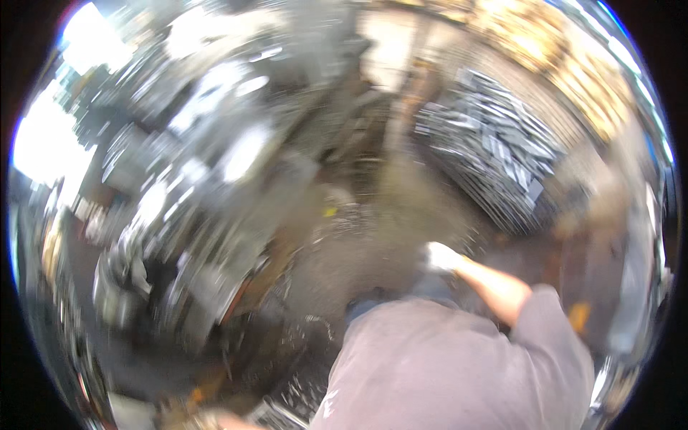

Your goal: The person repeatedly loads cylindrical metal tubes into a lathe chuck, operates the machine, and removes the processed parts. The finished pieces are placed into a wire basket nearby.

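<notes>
Heavily blurred: right hand (441,256) in a pale glove hanging low over the grey floor (373,236), well apart from the crate of metal strips (494,147) beyond it, finger spread impossible to tell, nothing visibly held.

Grimy grey workshop floor (373,236), a heaped bin of flat metal strips (494,143) directly on it.

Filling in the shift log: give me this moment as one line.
view: motion-blurred | right hand: gloved, nothing visibly held, grip unclear | left hand: not in view | nearby: crate of metal parts, machine
</notes>
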